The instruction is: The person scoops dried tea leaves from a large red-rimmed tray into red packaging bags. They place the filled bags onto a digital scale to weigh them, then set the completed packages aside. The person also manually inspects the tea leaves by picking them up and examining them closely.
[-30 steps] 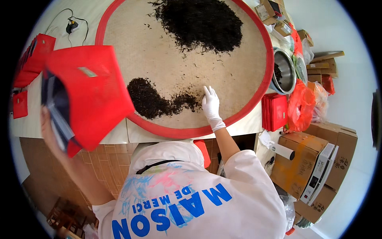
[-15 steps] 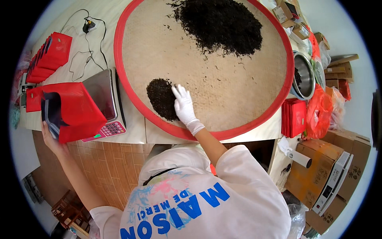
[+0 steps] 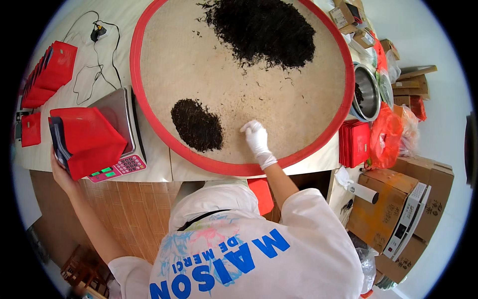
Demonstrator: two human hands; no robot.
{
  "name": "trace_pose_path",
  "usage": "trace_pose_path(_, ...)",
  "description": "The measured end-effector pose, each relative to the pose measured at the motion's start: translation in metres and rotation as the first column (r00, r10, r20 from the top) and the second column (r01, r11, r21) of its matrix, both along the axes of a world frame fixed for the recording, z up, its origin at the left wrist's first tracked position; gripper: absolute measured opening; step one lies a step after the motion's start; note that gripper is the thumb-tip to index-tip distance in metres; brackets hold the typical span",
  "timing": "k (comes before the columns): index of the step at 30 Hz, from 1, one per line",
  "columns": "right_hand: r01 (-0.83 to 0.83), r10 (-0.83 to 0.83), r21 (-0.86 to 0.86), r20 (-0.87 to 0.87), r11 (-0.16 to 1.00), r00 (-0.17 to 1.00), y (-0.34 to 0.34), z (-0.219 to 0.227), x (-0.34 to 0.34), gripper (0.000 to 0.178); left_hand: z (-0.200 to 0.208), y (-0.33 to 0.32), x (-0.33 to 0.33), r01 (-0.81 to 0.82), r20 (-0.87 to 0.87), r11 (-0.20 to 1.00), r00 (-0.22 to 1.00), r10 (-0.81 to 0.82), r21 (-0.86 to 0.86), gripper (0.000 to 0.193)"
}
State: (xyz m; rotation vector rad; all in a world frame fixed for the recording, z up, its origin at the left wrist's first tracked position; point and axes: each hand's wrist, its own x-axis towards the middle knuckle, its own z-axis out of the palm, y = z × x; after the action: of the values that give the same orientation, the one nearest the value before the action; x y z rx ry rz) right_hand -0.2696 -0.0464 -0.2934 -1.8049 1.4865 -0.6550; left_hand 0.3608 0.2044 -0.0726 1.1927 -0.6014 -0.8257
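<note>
My left hand (image 3: pixel 63 175) grips the near left side of a red pouch (image 3: pixel 92 139), whose dark-lined mouth faces left. The pouch is tilted over the front of a digital scale (image 3: pixel 130 144) with a steel plate and pink keypad. My right hand (image 3: pixel 257 139), in a white glove, is closed with its fingers curled; what they hold, if anything, is hidden. It is over the large round tray (image 3: pixel 308 107) with a red rim, right of a small pile of dark dried tea leaves (image 3: pixel 196 125). A bigger tea leaf pile (image 3: pixel 266 32) lies at the tray's far side.
More red pouches (image 3: pixel 55 70) stand at the left, near a black cable (image 3: pixel 118 55) and plug. Right of the tray are a stack of red packets (image 3: pixel 354 143), a metal bowl (image 3: pixel 368 92) and a red plastic bag (image 3: pixel 386 134). Cardboard boxes (image 3: pixel 383 204) stand at the lower right.
My right hand has moved right, away from the small tea pile, and its fingers have curled in. The pouch in my left hand has shifted slightly, and the scale's green display now shows more.
</note>
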Motion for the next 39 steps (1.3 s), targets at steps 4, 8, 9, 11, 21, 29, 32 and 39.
trace_pose_path(4,-0.129,0.116,-0.193,-0.076,0.973,0.99,0.022,0.012,0.02,0.023,-0.01,-0.029,-0.129,-0.695,0.405,0.704,0.692,0.597,0.149,0.038)
trace_pose_path(8,-0.244,0.195,-0.2,-0.235,0.949,0.952,0.029,0.028,0.029,0.031,-0.112,0.062,-0.189,-0.734,0.708,0.656,0.556,0.434,0.175,0.042)
trace_pose_path(9,-0.249,0.189,-0.189,-0.285,0.95,0.94,0.028,0.032,0.027,0.032,-0.151,0.086,-0.212,-0.715,0.654,0.633,0.635,0.411,0.297,0.041)
trace_pose_path(11,-0.233,0.168,-0.166,-0.33,0.958,0.929,0.022,0.037,0.014,0.036,-0.216,0.128,-0.266,-0.587,0.415,0.594,0.81,0.415,0.551,0.039)
trace_pose_path(21,-0.109,-0.017,-0.365,-0.324,0.924,0.946,-0.111,0.059,-0.035,0.035,-0.31,0.06,-0.414,-0.018,0.295,0.525,0.844,-0.448,0.851,0.019)
trace_pose_path(29,-0.509,0.371,-0.674,-0.354,0.535,0.859,-0.298,0.065,0.114,0.037,-0.361,-0.014,-0.523,-0.097,0.473,0.606,0.725,-0.501,0.79,0.03)
trace_pose_path(32,-0.594,0.371,-0.704,-0.47,0.39,0.801,-0.359,0.049,0.192,0.04,-0.365,-0.028,-0.547,-0.062,0.435,0.579,0.726,-0.532,0.813,0.031)
trace_pose_path(39,-0.424,-0.028,-0.668,-0.554,0.611,0.832,-0.498,-0.002,0.342,0.057,-0.376,-0.062,-0.574,-0.074,0.425,0.566,0.741,-0.52,0.821,0.031)
